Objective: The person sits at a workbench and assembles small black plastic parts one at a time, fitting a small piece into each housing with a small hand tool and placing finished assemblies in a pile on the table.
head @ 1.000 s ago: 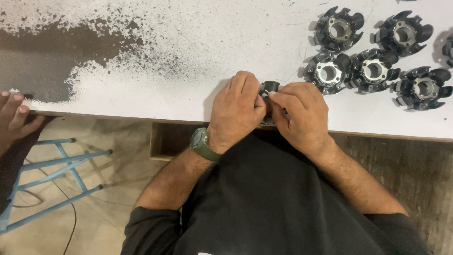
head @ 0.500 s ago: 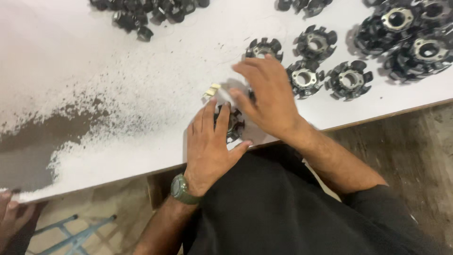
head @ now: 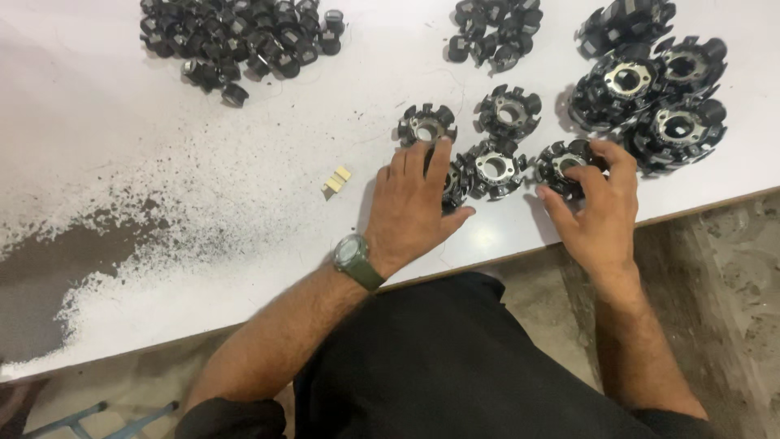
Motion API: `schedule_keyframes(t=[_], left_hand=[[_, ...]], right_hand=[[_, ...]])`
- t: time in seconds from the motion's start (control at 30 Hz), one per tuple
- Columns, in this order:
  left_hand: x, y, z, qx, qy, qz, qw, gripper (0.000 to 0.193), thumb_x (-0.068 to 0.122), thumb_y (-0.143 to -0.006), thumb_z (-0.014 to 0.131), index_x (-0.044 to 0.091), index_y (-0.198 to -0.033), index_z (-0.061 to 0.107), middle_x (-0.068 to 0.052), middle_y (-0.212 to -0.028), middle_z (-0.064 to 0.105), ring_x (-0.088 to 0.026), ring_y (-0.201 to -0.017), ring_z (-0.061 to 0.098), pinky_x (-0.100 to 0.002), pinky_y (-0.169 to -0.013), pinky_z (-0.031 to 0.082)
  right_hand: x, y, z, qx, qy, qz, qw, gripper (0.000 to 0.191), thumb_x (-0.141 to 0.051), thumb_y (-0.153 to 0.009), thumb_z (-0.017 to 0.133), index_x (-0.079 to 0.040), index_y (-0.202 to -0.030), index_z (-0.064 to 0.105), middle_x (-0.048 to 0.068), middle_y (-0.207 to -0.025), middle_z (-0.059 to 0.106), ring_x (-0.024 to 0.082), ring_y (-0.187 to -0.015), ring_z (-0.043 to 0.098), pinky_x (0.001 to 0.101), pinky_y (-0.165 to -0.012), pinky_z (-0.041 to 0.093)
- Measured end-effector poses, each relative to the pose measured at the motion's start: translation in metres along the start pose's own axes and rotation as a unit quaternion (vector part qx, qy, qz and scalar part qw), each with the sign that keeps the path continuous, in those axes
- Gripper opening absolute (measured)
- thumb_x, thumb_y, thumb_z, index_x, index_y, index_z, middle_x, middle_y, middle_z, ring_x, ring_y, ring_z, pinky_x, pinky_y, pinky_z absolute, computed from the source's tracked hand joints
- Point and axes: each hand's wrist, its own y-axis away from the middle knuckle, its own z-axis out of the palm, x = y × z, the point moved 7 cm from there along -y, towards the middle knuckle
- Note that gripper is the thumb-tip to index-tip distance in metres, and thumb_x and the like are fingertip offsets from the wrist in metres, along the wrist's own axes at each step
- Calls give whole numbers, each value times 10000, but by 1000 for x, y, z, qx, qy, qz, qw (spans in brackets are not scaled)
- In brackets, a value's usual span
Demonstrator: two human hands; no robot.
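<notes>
White worktable (head: 244, 195), seen from the head camera, is worn dark at its left. Left hand (head: 414, 207) lies flat, fingers spread, over a black toothed ring (head: 452, 184). Right hand (head: 601, 207), half curled, pinches another toothed ring (head: 561, 167) right of it. Near this ring the stacked rings (head: 650, 89) may topple if bumped.

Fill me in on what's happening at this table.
A person sits at a white table handling black toothed rings with metal centres. The left hand lies flat over one ring. The right hand has its fingertips on another ring. More rings lie in a loose row, a bigger cluster at the right. Small black parts are heaped further back.
</notes>
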Motion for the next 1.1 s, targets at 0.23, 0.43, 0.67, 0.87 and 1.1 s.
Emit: schedule_keyframes(t=[0.23, 0.43, 0.67, 0.87, 1.1], left_hand=[[-3, 22, 1, -24, 35, 23, 999, 969, 407, -759, 887, 1, -1492, 401, -227, -1364, 513, -371, -1161, 573, -471, -948, 521], [-13, 6, -30, 69, 34, 41, 996, 996, 416, -775, 898, 29, -1526, 371, -198, -1394, 522, -354, -1237, 568, -456, -1023, 521], [-37, -47, 6, 56, 8, 30, 998, 962, 425, -809, 891, 131, -1549, 353, -270, -1451, 426, -414, -1216, 564, -505, -950, 523], [-36, -34, 9, 29, 42, 26, 998, 980, 363, -799, 885, 163, -1576, 324, -273, -1548, 364, -442, -1253, 544, -511, -983, 528], [-5, -18, 9, 10, 50, 88, 995, 1013, 342, -779, 882, 148, -1578, 291, -293, -1551, 314, -479, -1312, 497, -522, -1023, 514]], right_hand=[[-49, -30, 17, -42, -42, -58, 997, 460, -231, -794, 935, 3, -1093, 675, 283, -1516, 437, 456, -1396, 491, 514, -1134, 467], [-50, -34, 33, -108, -66, 15, 992, 517, -263, -713, 958, 6, -1073, 702, 286, -1446, 470, 408, -1141, 633, 448, -873, 573], [-52, -45, 8, 26, -28, -85, 996, 447, -219, -767, 977, -16, -1067, 715, 234, -1414, 500, 406, -1287, 608, 412, -1024, 587], [-42, -104, 19, 30, 56, -116, 991, 466, -271, -781, 966, -21, -1095, 728, 250, -1397, 522, 371, -1141, 624, 444, -923, 560], [-33, -57, 0, -39, 109, -83, 990, 468, -301, -714, 927, -36, -1049, 735, 228, -1353, 570, 381, -1041, 620, 491, -864, 537]])
